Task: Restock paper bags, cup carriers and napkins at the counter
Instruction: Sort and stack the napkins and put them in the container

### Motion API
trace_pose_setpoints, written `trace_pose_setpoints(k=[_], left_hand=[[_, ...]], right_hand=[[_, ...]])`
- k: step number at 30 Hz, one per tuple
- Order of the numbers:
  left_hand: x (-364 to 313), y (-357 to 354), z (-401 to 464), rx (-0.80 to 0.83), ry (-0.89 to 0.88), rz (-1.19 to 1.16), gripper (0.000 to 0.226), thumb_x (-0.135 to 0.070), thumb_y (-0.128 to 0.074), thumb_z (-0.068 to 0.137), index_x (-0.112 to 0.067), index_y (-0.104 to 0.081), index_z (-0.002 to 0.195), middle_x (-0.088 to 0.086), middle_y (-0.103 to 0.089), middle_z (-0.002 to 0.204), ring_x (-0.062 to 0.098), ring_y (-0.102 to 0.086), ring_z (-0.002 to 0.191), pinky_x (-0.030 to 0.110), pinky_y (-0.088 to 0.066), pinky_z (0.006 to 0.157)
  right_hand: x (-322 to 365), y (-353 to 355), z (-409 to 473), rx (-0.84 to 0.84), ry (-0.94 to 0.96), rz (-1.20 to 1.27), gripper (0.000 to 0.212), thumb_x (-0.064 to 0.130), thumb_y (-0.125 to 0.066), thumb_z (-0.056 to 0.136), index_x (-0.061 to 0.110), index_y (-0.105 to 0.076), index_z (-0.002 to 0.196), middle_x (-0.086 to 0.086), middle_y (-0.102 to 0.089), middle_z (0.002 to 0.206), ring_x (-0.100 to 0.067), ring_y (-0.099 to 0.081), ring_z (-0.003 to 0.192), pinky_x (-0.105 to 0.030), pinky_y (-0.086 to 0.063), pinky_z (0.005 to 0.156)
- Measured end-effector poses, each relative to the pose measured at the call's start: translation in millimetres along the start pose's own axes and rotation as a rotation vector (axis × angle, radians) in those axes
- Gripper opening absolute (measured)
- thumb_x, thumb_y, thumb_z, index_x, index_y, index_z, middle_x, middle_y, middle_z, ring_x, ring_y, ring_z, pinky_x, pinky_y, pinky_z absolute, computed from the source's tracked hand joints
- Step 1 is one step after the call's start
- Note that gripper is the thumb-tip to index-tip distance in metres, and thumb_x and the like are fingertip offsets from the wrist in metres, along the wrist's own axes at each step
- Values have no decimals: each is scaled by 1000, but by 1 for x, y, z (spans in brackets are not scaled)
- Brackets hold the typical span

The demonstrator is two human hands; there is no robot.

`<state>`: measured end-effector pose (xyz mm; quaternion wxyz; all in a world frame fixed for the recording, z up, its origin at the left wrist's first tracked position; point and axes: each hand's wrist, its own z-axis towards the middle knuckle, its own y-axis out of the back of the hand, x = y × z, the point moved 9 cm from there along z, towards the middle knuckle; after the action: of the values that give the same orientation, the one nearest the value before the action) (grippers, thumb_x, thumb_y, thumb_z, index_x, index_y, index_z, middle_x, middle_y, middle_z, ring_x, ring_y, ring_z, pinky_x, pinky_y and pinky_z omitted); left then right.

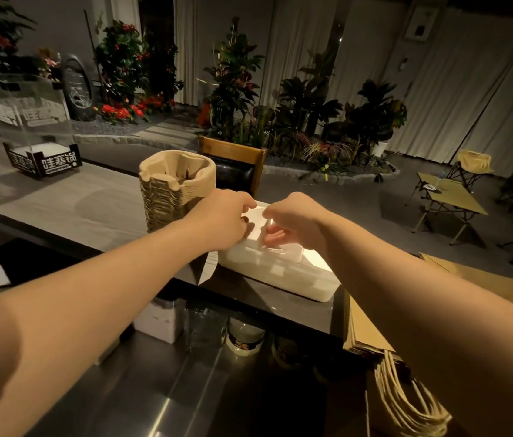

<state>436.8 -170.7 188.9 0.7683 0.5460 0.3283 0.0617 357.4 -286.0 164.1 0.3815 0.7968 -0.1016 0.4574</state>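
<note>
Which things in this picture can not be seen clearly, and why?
- Inside of the white napkin box: glare, and both hands cover its top.
- Left hand fingertips: hidden behind its knuckles.
- Paper bags: right forearm covers most of the stack.
- Jars under the counter: too dark.

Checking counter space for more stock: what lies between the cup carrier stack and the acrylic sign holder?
Only bare counter between cup carrier stack and acrylic sign holder, seen in the head view.

Grey counter bears carrier stack, napkin box.
</note>
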Motion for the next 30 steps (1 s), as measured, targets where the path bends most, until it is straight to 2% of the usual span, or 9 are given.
trace_pose_setpoints(k=[3, 6, 10, 13, 15, 19, 22, 26, 30], left_hand=[[-7, -6, 0, 38, -34, 30, 58, -18, -56, 101, -31, -41, 156, 1, -53, 152, 24, -50, 137, 38, -46, 109], [-12, -17, -2, 146, -82, 99, 54, -23, -49, 105, -31, -38, 157, 2, -55, 148, 25, -55, 130, 38, -50, 105], [-7, -23, -2, 190, -73, 115, 47, -24, -48, 105, -31, -47, 151, -1, -62, 140, 21, -59, 119, 34, -52, 99], [-8, -23, -2, 188, -66, 105, 50, -23, -48, 105, -33, -43, 154, -2, -59, 145, 21, -57, 125, 28, -48, 96], [-12, -21, -4, 174, -57, 76, 49, -21, -44, 106, -32, -43, 155, -1, -54, 150, 22, -54, 131, 31, -48, 102], [-21, -12, -13, 40, -53, -11, 41, -24, -43, 108, -29, -53, 148, -2, -51, 152, 20, -48, 138, 33, -41, 108], [-32, -6, -25, -66, -114, -29, 35, -32, -41, 109, -25, -62, 135, -3, -60, 136, 18, -50, 128, 29, -38, 98], [-53, 2, -53, -194, -161, -58, 33, -36, -37, 108, -24, -67, 103, -7, -62, 101, 14, -52, 99, 31, -39, 84], [-83, -9, -94, -82, -151, -121, 37, -40, -36, 109, -24, -66, 93, -8, -63, 86, 9, -57, 83, 34, -47, 73]], right_hand=[[-5, -7, -3, 117, -30, 93, 13, 0, -57, 99, 2, -54, 86, -20, -65, 95, -36, -69, 107, -46, -55, 101], [-6, -4, -5, 123, -2, 115, 10, -4, -53, 99, -3, -54, 89, -19, -62, 91, -38, -68, 108, -47, -54, 101], [-5, 9, -10, 9, 11, 76, 10, 0, -54, 98, 4, -51, 90, -18, -61, 101, -34, -73, 89, -39, -63, 83], [-9, 11, -12, -24, 28, 138, 12, 1, -56, 97, 5, -53, 86, -18, -60, 98, -30, -68, 78, -36, -63, 77], [-13, 13, -16, -58, 47, 162, 3, 4, -57, 96, 5, -60, 94, -16, -63, 97, -27, -66, 75, -32, -62, 68], [-14, 23, -34, -86, 163, 197, 11, 12, -56, 99, 12, -66, 104, -12, -67, 96, -21, -65, 72, -27, -52, 58], [-16, 32, -57, -118, 236, 195, 14, 20, -56, 102, 16, -69, 104, -7, -70, 91, -17, -64, 67, -29, -47, 56], [-24, 46, -96, -164, 345, 140, 19, 26, -52, 104, 21, -70, 101, -3, -71, 86, -14, -62, 66, -25, -47, 56], [-44, 57, -144, -172, 413, 95, 29, 33, -46, 106, 22, -71, 96, 0, -71, 82, -12, -61, 64, -26, -48, 58]])
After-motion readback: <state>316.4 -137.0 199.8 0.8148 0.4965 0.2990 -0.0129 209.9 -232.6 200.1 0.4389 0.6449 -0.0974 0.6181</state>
